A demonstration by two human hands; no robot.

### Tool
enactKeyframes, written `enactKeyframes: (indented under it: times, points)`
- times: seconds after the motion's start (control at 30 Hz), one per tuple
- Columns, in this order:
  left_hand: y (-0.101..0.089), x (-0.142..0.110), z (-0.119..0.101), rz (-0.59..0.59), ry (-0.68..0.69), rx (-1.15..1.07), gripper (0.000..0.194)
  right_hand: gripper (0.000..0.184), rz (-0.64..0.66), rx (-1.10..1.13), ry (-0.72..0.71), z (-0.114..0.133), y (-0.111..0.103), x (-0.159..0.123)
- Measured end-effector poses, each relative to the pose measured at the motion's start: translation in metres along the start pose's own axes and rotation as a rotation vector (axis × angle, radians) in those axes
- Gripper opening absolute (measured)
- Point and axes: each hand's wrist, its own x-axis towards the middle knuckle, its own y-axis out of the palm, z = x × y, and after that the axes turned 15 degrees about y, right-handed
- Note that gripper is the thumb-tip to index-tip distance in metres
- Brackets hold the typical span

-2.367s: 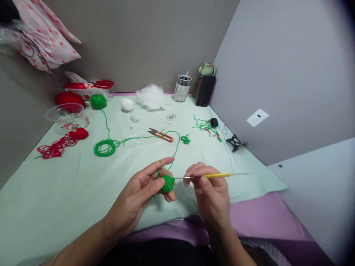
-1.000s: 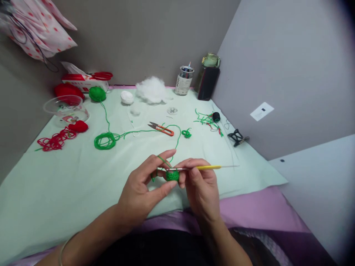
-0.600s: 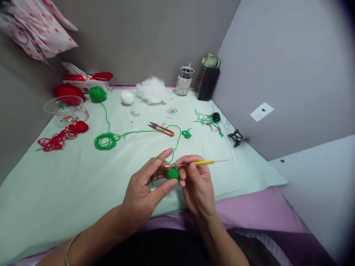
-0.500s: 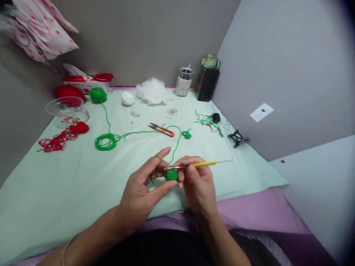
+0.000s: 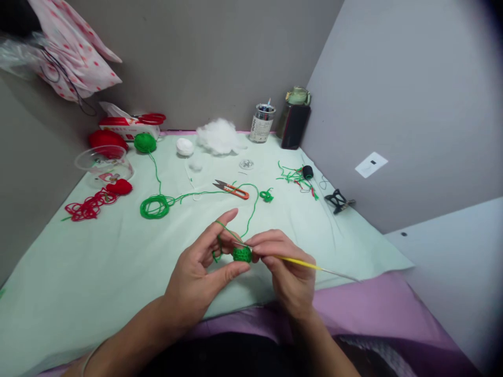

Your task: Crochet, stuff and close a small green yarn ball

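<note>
A small green crochet piece [image 5: 242, 255] is pinched between the thumb and fingers of my left hand [image 5: 200, 267]. Green yarn [image 5: 254, 205] loops over my left forefinger and runs back across the cloth to a coil [image 5: 154, 207] and a green yarn ball [image 5: 145, 142]. My right hand [image 5: 288, 267] grips a crochet hook [image 5: 301, 262] with a yellow handle. Its metal tip lies at the top edge of the crochet piece, with the yarn close by. The hook's other metal end points down to the right.
Orange-handled thread snips [image 5: 231, 189] lie beyond my hands, near a small green yarn tangle [image 5: 266, 195]. White stuffing [image 5: 220, 137], a pen jar [image 5: 262, 123] and a phone [image 5: 296, 127] stand at the back. Red yarn [image 5: 88, 204] and a clear tub [image 5: 104, 165] are left; a black stand [image 5: 338, 201] is right.
My right hand has shifted slightly right and down, and the hook has tilted so its rear end points lower. The crochet piece stays in my left hand. The whole view has shifted a little.
</note>
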Motion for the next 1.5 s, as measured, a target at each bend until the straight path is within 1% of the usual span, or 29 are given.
enactKeyframes:
  times: [0.1, 0.17, 0.27, 0.4, 0.5, 0.57, 0.73, 0.83, 0.93, 1.03, 1.17, 1.33, 1.5]
  points:
    - [0.002, -0.001, -0.001, -0.053, 0.002, -0.028, 0.075, 0.015, -0.019, 0.151, 0.055, -0.005, 0.006, 0.0]
    - [0.002, -0.001, -0.002, -0.061, 0.013, -0.024, 0.074, 0.014, -0.024, 0.241, 0.097, -0.007, 0.009, 0.0]
    - [0.001, -0.004, 0.0, -0.032, 0.031, -0.004, 0.073, 0.012, -0.026, 0.346, 0.149, -0.005, 0.014, 0.001]
    - [0.002, -0.006, 0.004, 0.009, 0.079, 0.081, 0.068, 0.01, -0.065, 0.454, 0.205, -0.002, 0.021, 0.002]
    - [0.005, -0.004, 0.005, 0.036, 0.106, 0.111, 0.062, 0.01, -0.106, 0.477, 0.261, -0.001, 0.023, 0.003]
    - [0.006, -0.003, 0.004, 0.061, 0.108, 0.105, 0.061, 0.011, -0.106, 0.476, 0.272, -0.001, 0.023, 0.004]
    - [0.003, 0.0, 0.001, 0.083, 0.088, 0.081, 0.069, 0.014, -0.027, 0.474, 0.285, -0.003, 0.014, 0.008]
    - [0.001, 0.0, 0.0, 0.094, 0.095, 0.077, 0.07, 0.016, 0.019, 0.459, 0.297, -0.003, 0.009, 0.011]
    - [0.0, 0.0, 0.0, 0.104, 0.071, 0.072, 0.07, 0.018, 0.051, 0.453, 0.299, -0.003, 0.006, 0.012]
    - [-0.003, 0.0, 0.0, 0.126, 0.042, 0.092, 0.066, 0.018, 0.089, 0.453, 0.287, -0.003, 0.004, 0.013]
    - [-0.006, 0.002, -0.001, 0.167, 0.059, 0.157, 0.059, 0.021, 0.131, 0.397, 0.285, -0.003, -0.002, 0.012]
    - [-0.007, 0.005, -0.005, 0.202, 0.067, 0.193, 0.053, 0.017, 0.236, 0.355, 0.266, -0.004, -0.012, 0.012]
    - [-0.008, 0.007, -0.003, 0.256, 0.095, 0.219, 0.056, 0.018, 0.311, 0.342, 0.265, -0.004, -0.021, 0.014]
